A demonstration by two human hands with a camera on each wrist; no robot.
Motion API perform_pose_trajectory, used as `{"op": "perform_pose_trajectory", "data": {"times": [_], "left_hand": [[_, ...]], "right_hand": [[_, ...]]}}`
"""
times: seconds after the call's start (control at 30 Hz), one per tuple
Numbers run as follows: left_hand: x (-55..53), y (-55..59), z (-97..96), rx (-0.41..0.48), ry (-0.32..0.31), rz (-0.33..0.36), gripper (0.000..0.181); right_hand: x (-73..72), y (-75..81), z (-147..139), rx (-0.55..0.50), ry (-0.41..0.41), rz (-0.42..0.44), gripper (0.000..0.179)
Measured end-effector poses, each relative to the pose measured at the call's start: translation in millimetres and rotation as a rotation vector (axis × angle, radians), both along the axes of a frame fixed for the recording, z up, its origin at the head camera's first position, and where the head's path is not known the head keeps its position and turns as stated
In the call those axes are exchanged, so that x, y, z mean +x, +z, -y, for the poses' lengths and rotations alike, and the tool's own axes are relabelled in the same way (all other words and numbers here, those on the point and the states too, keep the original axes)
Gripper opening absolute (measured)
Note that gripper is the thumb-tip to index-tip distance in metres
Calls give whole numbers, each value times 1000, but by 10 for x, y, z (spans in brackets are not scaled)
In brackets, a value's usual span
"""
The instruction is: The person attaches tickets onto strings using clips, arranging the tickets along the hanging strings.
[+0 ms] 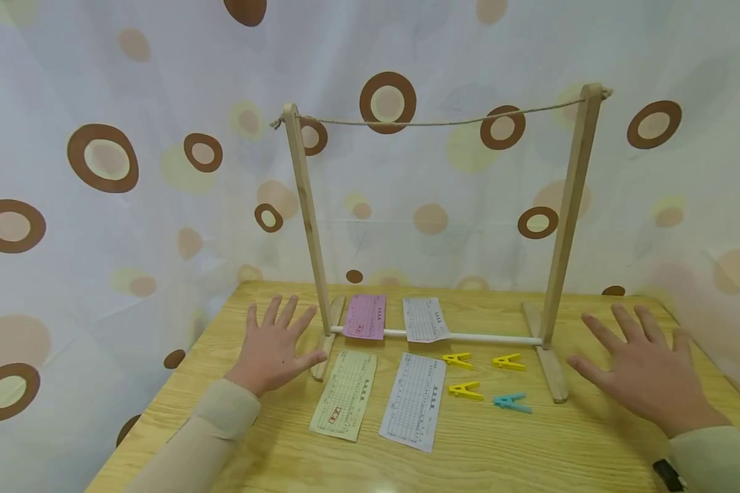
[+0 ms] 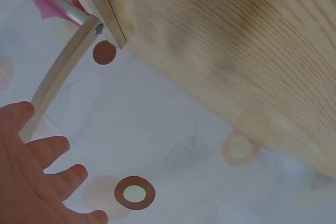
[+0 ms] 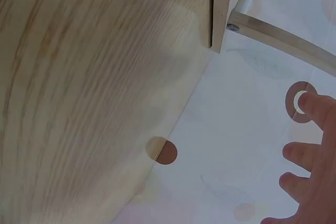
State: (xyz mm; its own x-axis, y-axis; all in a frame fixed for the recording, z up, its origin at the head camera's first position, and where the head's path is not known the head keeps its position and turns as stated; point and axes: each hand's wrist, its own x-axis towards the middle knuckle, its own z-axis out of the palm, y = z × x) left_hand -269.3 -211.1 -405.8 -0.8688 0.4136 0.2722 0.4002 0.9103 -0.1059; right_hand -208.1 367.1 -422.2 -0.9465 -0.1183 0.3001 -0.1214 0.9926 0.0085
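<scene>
My left hand point(image 1: 273, 356) is spread with straight fingers beside the left post of a wooden frame point(image 1: 308, 219); it holds nothing. On the other side, my right hand point(image 1: 650, 370) is likewise spread and holds nothing, to the right of the frame's right foot. A twine line point(image 1: 432, 124) runs between the post tops. A pink slip point(image 1: 365, 316) and a white slip point(image 1: 424, 319) lie at the white crossbar point(image 1: 493, 339). Nearer are a yellow slip point(image 1: 345, 394) and a pale bluish slip point(image 1: 413, 400). Several yellow clothespins point(image 1: 465, 391) and a blue clothespin point(image 1: 513, 402) lie to their right.
The wooden table point(image 1: 469, 452) carries everything. A white curtain point(image 1: 407, 185) with brown ring prints hangs behind and at the sides. A small black object point(image 1: 669, 474) shows by the right sleeve.
</scene>
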Motion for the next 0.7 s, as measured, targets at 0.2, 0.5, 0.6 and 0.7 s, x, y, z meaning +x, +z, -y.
{"op": "perform_pose_trajectory", "data": {"times": [0.2, 0.5, 0.6, 0.7], "left_hand": [[-18, -52, -8, -10, -46, -17, 85], [-5, -65, -55, 10, -164, 16, 74], [0, -61, -75, 23, -194, 24, 73], [-8, -66, -107, 17, -202, 59, 73]], "right_hand": [[-4, -3, 47, 1, 32, -15, 83], [-37, -59, 124, 6, 86, -13, 78], [-38, -70, 150, 2, 97, -7, 77], [-28, -73, 175, -17, 100, 25, 74]]}}
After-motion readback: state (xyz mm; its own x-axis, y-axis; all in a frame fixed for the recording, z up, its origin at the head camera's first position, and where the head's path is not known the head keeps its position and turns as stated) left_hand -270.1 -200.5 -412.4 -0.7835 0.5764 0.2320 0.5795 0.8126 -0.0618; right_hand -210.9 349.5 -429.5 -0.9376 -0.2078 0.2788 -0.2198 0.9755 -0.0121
